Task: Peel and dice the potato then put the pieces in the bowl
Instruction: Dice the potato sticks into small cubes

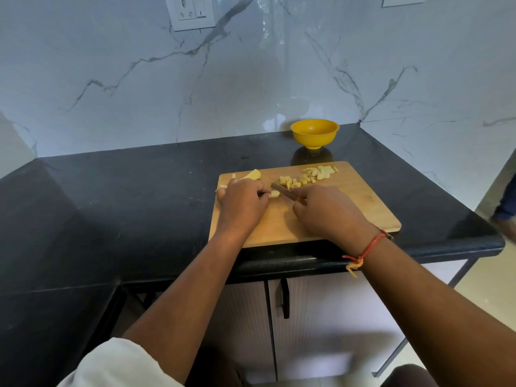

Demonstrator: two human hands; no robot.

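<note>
A wooden cutting board (349, 208) lies on the black counter. My left hand (243, 203) holds a peeled potato strip (275, 194) down on the board, with most of the strip hidden under my fingers. My right hand (325, 209) grips a knife (282, 189) whose blade points left and sits against the strip's end. Several diced potato pieces (312, 174) are heaped at the board's far side. A larger peeled potato chunk (252, 174) lies at the far left corner. The yellow bowl (315, 133) stands behind the board by the wall; I see nothing in it.
The black counter (125, 196) runs left and turns toward me in an L. Marble wall behind, with a socket (190, 12) high up. Cabinet doors with a black handle (284, 298) sit below the counter edge. Someone's foot (505, 216) shows at the far right.
</note>
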